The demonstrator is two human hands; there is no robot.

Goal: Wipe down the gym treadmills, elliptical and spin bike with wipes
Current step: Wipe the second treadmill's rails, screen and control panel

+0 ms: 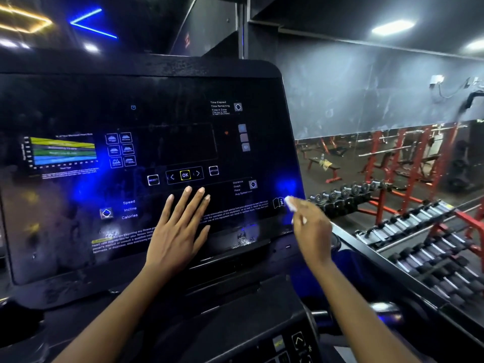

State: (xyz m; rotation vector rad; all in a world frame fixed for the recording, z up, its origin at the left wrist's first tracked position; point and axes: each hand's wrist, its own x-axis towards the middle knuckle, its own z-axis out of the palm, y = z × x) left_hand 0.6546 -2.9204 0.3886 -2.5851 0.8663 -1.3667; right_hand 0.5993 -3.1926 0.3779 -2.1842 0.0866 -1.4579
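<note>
A large black glossy treadmill console (146,121) fills the left and middle of the head view, with a heart-rate chart, an OK button row and printed labels. My left hand (178,229) lies flat on the lower middle of the panel, fingers straight and spread. My right hand (309,226) is at the console's lower right edge and pinches a small white wipe (290,203) against the panel beside the info icon. Smears and wet spots show on the glass near the bottom.
A lower control pad with arrow buttons (298,341) sits beneath the console. To the right a mirror wall reflects red racks and benches (392,158). Dumbbell racks (419,247) run along the right side, close to the treadmill's rail.
</note>
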